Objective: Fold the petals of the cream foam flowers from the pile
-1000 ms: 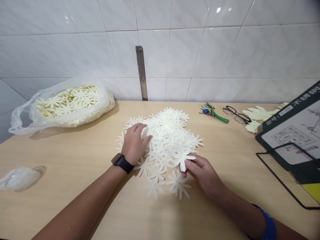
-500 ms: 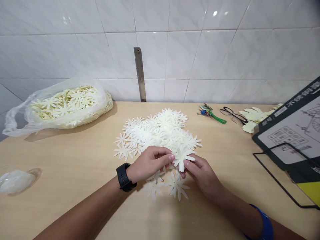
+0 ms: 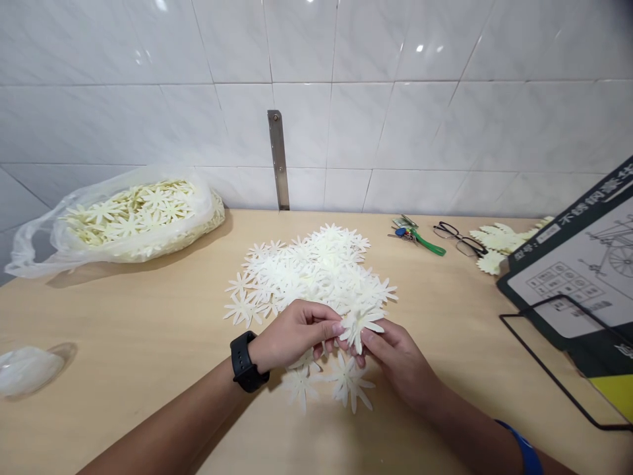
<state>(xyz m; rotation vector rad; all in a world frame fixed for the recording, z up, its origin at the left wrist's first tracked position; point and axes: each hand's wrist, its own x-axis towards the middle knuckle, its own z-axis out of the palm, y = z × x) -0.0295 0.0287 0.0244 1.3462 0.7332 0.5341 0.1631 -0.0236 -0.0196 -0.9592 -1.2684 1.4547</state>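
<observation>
Between my two hands is a pale cream artificial flower (image 3: 360,324) with long narrow petals; it looks layered. My left hand (image 3: 302,335), with a black watch on its wrist, pinches the flower's left edge between thumb and fingers. My right hand (image 3: 398,359) grips its lower right petals, thumb on top. Just beyond my hands lies a heap of flat flower-shaped petal pieces (image 3: 311,264) on the table. A few loose petal pieces (image 3: 350,382) rest below my hands, partly covered by them.
A clear plastic bag (image 3: 190,227) full of petal pieces lies at the left. Keys with a green strap (image 3: 429,245), eyeglasses (image 3: 457,239) and more petal pieces (image 3: 497,239) are at the back right. A printed box (image 3: 578,277) and black wire frame (image 3: 539,366) stand right. Small plastic bag (image 3: 27,369) lies left.
The whole view has shifted, so the scene sits slightly lower. Both hands keep hold of the flower in nearly the same place, with its petals turned a little.
</observation>
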